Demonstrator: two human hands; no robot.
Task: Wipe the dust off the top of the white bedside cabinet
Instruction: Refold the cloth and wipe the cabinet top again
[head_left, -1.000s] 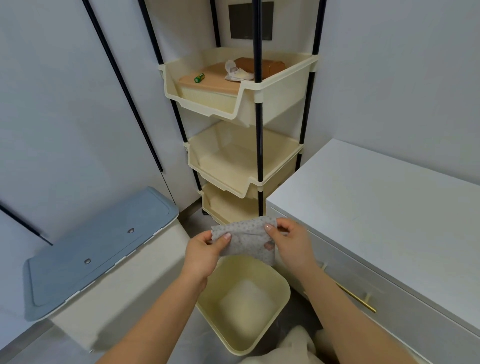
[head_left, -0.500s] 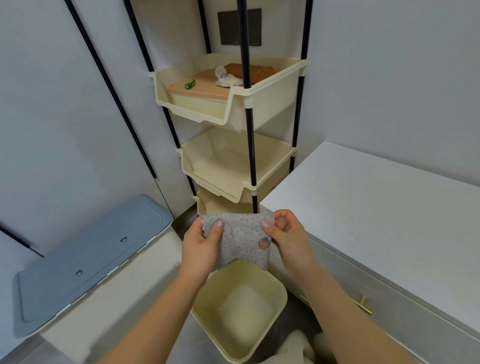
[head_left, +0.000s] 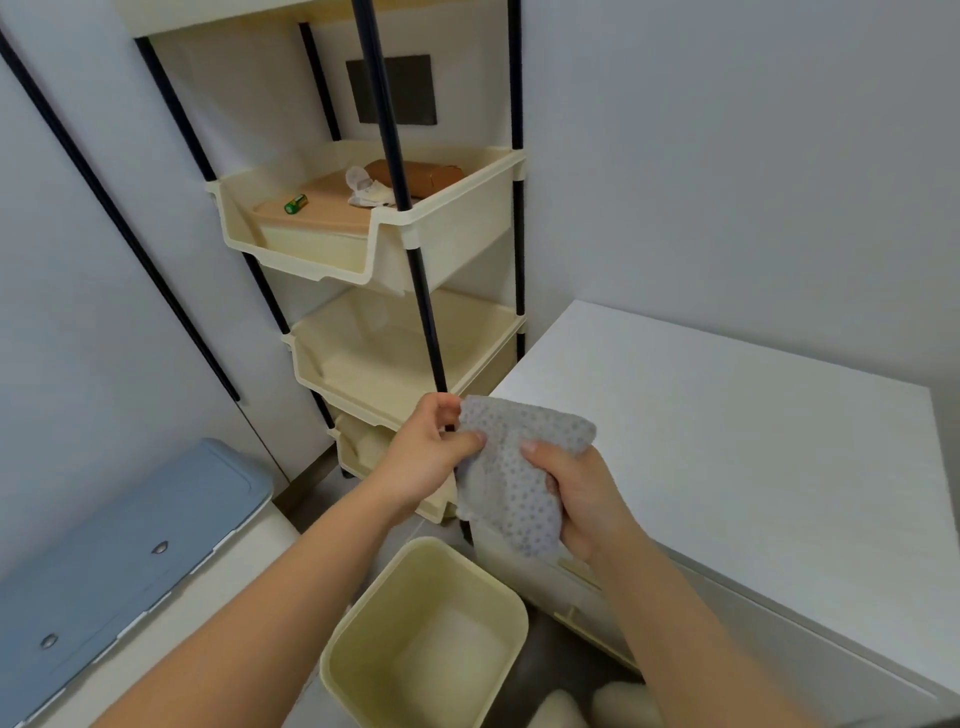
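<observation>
A grey dotted cloth (head_left: 511, 475) is held up between both hands, just in front of the near left corner of the white bedside cabinet (head_left: 727, 447). My left hand (head_left: 423, 460) pinches the cloth's upper left edge with thumb and fingers. My right hand (head_left: 584, 499) grips its right side, thumb on the front. The cloth hangs folded and does not touch the cabinet's bare white top, which stretches to the right against the wall.
A cream tiered shelf rack (head_left: 374, 244) on black poles stands behind the hands; its top tray holds a brown box, crumpled paper and a green battery (head_left: 296, 203). A cream bin (head_left: 426, 644) sits on the floor below. A white box with a blue lid (head_left: 119, 561) is at left.
Both hands have shifted right toward the cabinet with the cloth. The right hand has taken a fuller grip lower on it, and the cloth is now bunched narrower.
</observation>
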